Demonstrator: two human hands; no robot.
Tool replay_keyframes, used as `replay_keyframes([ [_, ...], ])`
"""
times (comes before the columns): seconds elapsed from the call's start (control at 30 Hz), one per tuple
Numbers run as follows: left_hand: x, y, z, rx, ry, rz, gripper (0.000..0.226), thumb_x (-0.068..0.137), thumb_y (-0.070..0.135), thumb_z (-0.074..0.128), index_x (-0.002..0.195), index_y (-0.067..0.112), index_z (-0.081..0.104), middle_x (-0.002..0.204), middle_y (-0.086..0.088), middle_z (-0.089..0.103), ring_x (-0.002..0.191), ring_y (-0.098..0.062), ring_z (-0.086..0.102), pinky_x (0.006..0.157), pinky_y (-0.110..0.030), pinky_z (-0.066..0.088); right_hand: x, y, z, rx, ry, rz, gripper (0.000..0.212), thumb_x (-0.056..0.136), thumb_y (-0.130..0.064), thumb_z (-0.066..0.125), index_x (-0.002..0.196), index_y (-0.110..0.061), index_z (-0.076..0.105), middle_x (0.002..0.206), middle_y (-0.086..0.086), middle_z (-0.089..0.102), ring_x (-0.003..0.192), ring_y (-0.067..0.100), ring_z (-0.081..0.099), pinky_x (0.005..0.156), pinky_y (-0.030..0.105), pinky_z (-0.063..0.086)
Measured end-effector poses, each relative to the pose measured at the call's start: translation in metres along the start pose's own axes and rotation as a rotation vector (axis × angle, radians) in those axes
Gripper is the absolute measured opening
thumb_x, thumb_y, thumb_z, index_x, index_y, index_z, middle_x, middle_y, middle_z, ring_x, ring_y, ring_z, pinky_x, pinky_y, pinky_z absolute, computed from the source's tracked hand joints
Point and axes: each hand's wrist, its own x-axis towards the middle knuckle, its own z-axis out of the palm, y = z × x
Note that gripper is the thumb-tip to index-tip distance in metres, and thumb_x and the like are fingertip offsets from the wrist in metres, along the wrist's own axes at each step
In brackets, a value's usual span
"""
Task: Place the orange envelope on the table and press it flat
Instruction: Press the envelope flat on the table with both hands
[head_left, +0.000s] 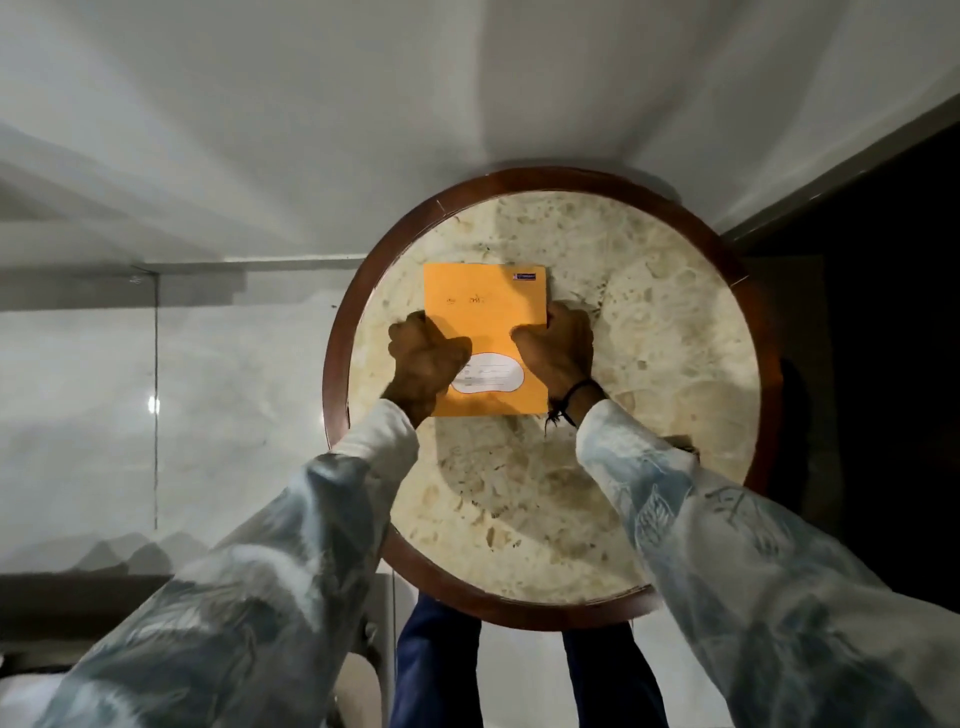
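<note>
The left hand (427, 358) and right hand (558, 348), fingers curled around the envelope's (485, 317) side edges over the table (675, 322), should release, then press palms outward.

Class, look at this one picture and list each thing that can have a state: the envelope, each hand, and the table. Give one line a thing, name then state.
orange envelope: face up over the table, held at both side edges; whether it lies fully flat cannot be told.
left hand: curled shut on the envelope's left edge.
right hand: curled shut on the envelope's right edge.
round table: upright, stone top bearing only the envelope.
</note>
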Motion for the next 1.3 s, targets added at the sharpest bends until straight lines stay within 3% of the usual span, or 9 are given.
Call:
replay_keyframes([
  [0.13, -0.005, -0.006, -0.005, -0.199, -0.203, 0.324, 0.043, 0.085, -0.016, 0.061, 0.103, 0.006, 0.029, 0.088, -0.006, 0.046, 0.082, -0.020, 0.048, 0.060, -0.018, 0.049, 0.014, -0.016, -0.014, 0.240, -0.055, 0.006, 0.041, 0.091, -0.005, 0.064, 0.131, -0.005, 0.055, 0.128, 0.018, 0.065, 0.099, 0.030, 0.062, 0.074, 0.034, 0.051],
  [0.3, -0.016, -0.003, -0.009, -0.232, 0.024, 0.751, 0.062, 0.091, -0.012, 0.057, 0.122, 0.032, 0.027, 0.109, -0.001, 0.054, 0.097, 0.008, 0.055, 0.079, -0.014, 0.050, -0.025, -0.026, -0.026, 0.392, 0.215, -0.406, 0.043, 0.091, -0.012, 0.064, 0.130, -0.003, 0.050, 0.124, 0.005, 0.068, 0.109, 0.016, 0.067, 0.084, 0.009, 0.052],
  [0.4, -0.023, -0.023, 0.009, -0.091, 0.159, 0.848, 0.045, 0.098, 0.002, 0.058, 0.131, 0.013, 0.029, 0.115, 0.008, 0.050, 0.104, 0.019, 0.052, 0.088, -0.001, 0.041, -0.055, 0.001, -0.010, 0.365, 0.323, -0.491, 0.051, 0.096, -0.011, 0.063, 0.140, 0.005, 0.043, 0.140, 0.018, 0.059, 0.131, 0.029, 0.058, 0.111, 0.032, 0.048],
  [0.5, -0.019, -0.033, 0.018, -0.018, 0.098, 0.792, 0.036, 0.102, 0.009, 0.055, 0.127, 0.012, 0.029, 0.109, -0.005, 0.056, 0.090, 0.001, 0.054, 0.077, -0.013, 0.050, -0.062, 0.014, -0.002, 0.333, 0.230, -0.309, 0.063, 0.101, -0.012, 0.061, 0.152, 0.007, 0.030, 0.155, 0.023, 0.045, 0.145, 0.034, 0.046, 0.122, 0.044, 0.037],
  [0.6, -0.011, -0.029, 0.009, -0.031, 0.121, 0.788, 0.037, 0.102, 0.012, 0.056, 0.126, 0.004, 0.030, 0.110, -0.012, 0.058, 0.090, -0.005, 0.060, 0.073, -0.040, 0.055, -0.050, 0.013, -0.007, 0.296, 0.315, -0.412, 0.044, 0.100, -0.016, 0.063, 0.135, 0.006, 0.048, 0.130, 0.020, 0.065, 0.120, 0.032, 0.065, 0.102, 0.049, 0.052],
  [0.73, -0.014, -0.036, 0.007, -0.067, 0.130, 0.674, 0.064, 0.090, 0.019, 0.062, 0.141, -0.006, 0.034, 0.131, -0.020, 0.050, 0.121, -0.023, 0.051, 0.096, -0.035, 0.047, -0.039, 0.010, -0.011, 0.064, 0.265, -0.359, 0.040, 0.094, -0.027, 0.068, 0.126, -0.005, 0.059, 0.123, 0.011, 0.071, 0.112, 0.031, 0.067, 0.090, 0.040, 0.056],
  [0.83, -0.016, -0.035, 0.009, 0.014, 0.132, 0.441, 0.066, 0.077, 0.025, 0.068, 0.137, 0.000, 0.051, 0.112, -0.019, 0.057, 0.115, -0.034, 0.050, 0.087, -0.028, 0.039, -0.025, 0.009, -0.006, -0.078, 0.204, -0.167, 0.038, 0.089, -0.034, 0.071, 0.116, -0.008, 0.067, 0.120, 0.013, 0.068, 0.113, 0.034, 0.063, 0.089, 0.038, 0.052],
  [0.97, -0.008, -0.031, 0.016, 0.240, 0.226, 0.263, 0.053, 0.078, 0.028, 0.082, 0.122, 0.006, 0.062, 0.124, -0.019, 0.054, 0.121, -0.042, 0.051, 0.098, -0.045, 0.052, -0.012, 0.004, 0.000, -0.151, 0.184, -0.101, 0.035, 0.087, -0.035, 0.072, 0.113, -0.011, 0.071, 0.120, 0.014, 0.064, 0.115, 0.035, 0.060, 0.085, 0.035, 0.047],
  [1.3, -0.017, -0.017, 0.018, 0.281, 0.303, 0.287, 0.071, 0.081, 0.015, 0.074, 0.144, 0.006, 0.042, 0.142, -0.024, 0.044, 0.125, -0.047, 0.049, 0.103, -0.050, 0.048, -0.006, 0.015, -0.012, -0.048, 0.238, -0.077, 0.055, 0.082, -0.038, 0.077, 0.124, -0.009, 0.056, 0.115, 0.015, 0.072, 0.116, 0.036, 0.062, 0.089, 0.039, 0.048],
])
